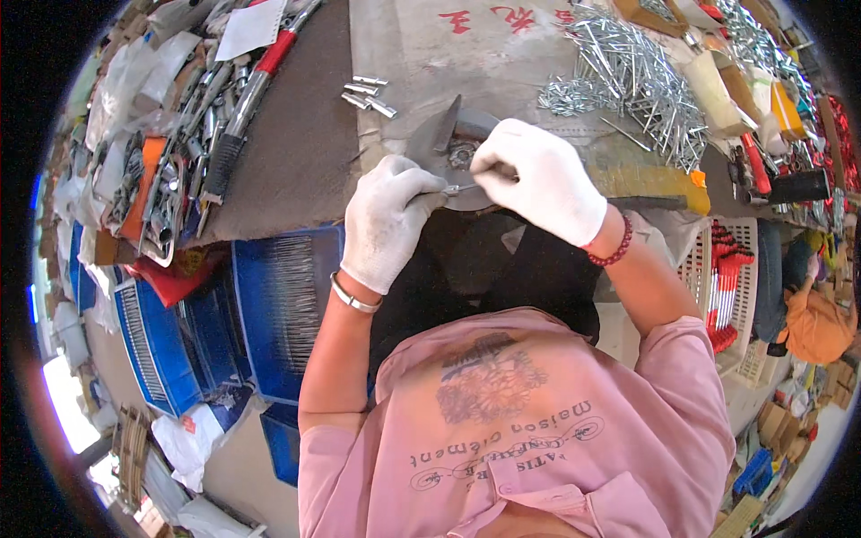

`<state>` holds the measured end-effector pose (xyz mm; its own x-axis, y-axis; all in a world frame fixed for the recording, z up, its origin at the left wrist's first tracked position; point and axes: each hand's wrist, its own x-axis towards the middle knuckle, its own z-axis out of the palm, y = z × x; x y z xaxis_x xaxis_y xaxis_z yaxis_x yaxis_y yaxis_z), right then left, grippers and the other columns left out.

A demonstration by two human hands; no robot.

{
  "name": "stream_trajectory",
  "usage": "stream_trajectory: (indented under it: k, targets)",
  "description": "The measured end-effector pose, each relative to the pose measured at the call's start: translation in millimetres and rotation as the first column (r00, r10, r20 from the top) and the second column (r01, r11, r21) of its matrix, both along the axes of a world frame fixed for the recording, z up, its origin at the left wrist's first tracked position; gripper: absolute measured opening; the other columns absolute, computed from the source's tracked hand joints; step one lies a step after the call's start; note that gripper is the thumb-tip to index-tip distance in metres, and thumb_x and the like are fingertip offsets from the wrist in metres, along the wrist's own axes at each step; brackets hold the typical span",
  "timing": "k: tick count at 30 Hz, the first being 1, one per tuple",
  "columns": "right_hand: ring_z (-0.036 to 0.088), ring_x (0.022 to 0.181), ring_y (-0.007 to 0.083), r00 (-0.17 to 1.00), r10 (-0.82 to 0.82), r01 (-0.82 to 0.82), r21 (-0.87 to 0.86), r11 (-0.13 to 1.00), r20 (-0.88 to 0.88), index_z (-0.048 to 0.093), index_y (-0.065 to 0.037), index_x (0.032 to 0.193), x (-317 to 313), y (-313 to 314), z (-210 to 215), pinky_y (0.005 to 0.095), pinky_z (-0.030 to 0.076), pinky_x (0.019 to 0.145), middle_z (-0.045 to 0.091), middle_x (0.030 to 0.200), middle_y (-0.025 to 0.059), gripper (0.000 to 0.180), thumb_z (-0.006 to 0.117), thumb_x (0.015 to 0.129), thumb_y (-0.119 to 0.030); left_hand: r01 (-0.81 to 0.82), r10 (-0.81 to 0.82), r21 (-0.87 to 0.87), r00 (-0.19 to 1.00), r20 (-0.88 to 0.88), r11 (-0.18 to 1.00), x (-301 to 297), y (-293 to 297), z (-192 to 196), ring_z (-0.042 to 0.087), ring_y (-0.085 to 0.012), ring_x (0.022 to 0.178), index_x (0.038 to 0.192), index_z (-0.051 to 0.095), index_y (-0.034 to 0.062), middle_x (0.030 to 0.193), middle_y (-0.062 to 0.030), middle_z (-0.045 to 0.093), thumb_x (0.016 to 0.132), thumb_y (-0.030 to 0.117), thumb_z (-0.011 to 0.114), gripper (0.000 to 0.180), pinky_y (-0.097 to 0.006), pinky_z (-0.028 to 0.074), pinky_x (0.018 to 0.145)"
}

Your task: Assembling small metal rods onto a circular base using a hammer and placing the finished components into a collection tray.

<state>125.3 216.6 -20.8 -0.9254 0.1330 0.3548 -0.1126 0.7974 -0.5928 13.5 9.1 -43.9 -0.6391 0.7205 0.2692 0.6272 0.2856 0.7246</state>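
Observation:
My left hand, in a white glove, pinches a small silver metal cylinder between thumb and fingers. Just right of it is my right hand, also white-gloved, its fingertips pressed together. Whatever those fingers hold is too small or too hidden to name. Both hands are over the near edge of a round grey metal dish, which has an upright dark plate on it. Several short silver metal cylinders lie on the bench beyond my left hand. A heap of thin silver metal rods spreads beyond my right hand.
Small metal pins lie beside the rod heap. Wrenches and a red-sleeved bar crowd the bench's left side. Blue bins of metal rods stand below left. A white crate with red-handled tools sits right. Another person is farther right.

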Motion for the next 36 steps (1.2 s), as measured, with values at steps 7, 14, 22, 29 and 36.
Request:
stream_trajectory:
  k: [7, 14, 22, 29, 36]
  targets:
    - [0.069, 0.079, 0.0297, 0.996, 0.054, -0.061, 0.091, 0.994, 0.078, 0.07, -0.011, 0.087, -12.1, -15.5, -7.2, 0.0397, 0.056, 0.071, 0.066, 0.088, 0.0081, 0.007, 0.076, 0.083, -0.012, -0.027, 0.026, 0.042, 0.999, 0.021, 0.999, 2.4, -1.3, -3.1, 0.069, -0.0329, 0.087, 0.087, 0.075, 0.0098, 0.09, -0.0093, 0.067, 0.075, 0.007, 0.083, 0.015, -0.042, 0.054, 0.076]
    - [0.068, 0.085, 0.0327, 0.99, 0.081, -0.105, 0.223, 0.969, 0.113, 0.069, -0.011, 0.085, -17.5, -19.9, 0.4, 0.0421, 0.056, 0.074, 0.065, 0.087, 0.0087, 0.004, 0.072, 0.084, -0.014, 0.002, 0.003, 0.082, 0.998, -0.066, 0.997, 0.8, -2.5, -6.2, 0.069, -0.0334, 0.085, 0.087, 0.075, 0.0099, 0.088, -0.0091, 0.066, 0.075, 0.007, 0.083, 0.014, -0.043, 0.055, 0.074]
    - [0.068, 0.093, 0.0296, 0.988, 0.116, -0.149, 0.44, 0.886, 0.101, 0.071, -0.013, 0.104, -9.7, -15.6, 11.9, 0.0412, 0.057, 0.079, 0.067, 0.095, 0.0063, 0.019, 0.074, 0.085, -0.018, 0.013, -0.001, 0.096, 0.992, -0.126, 0.995, 0.4, -1.1, -2.4, 0.069, -0.0335, 0.085, 0.086, 0.077, 0.0097, 0.088, -0.0096, 0.067, 0.076, 0.007, 0.083, 0.013, -0.042, 0.055, 0.074]
    - [0.067, 0.094, 0.0319, 0.984, -0.139, 0.077, 0.441, 0.894, 0.109, 0.07, -0.01, 0.124, 10.1, 26.6, -1.9, 0.0417, 0.056, 0.083, 0.067, 0.098, 0.0117, 0.033, 0.072, 0.091, -0.014, 0.008, -0.007, 0.063, 1.0, -0.026, 0.998, 0.5, 0.1, 1.4, 0.07, -0.0341, 0.084, 0.088, 0.077, 0.0063, 0.088, -0.0116, 0.068, 0.078, 0.009, 0.085, 0.013, -0.043, 0.055, 0.074]
    - [0.071, 0.089, 0.0356, 0.985, -0.115, 0.101, 0.109, 0.989, 0.129, 0.064, -0.016, 0.145, 58.4, -3.2, 23.0, 0.0402, 0.058, 0.08, 0.07, 0.106, 0.0151, 0.055, 0.07, 0.093, -0.001, 0.007, -0.005, 0.049, 0.999, -0.044, 0.999, 0.8, 0.3, 2.2, 0.07, -0.0332, 0.085, 0.089, 0.078, 0.0057, 0.09, -0.0118, 0.069, 0.077, 0.007, 0.086, 0.015, -0.042, 0.055, 0.074]
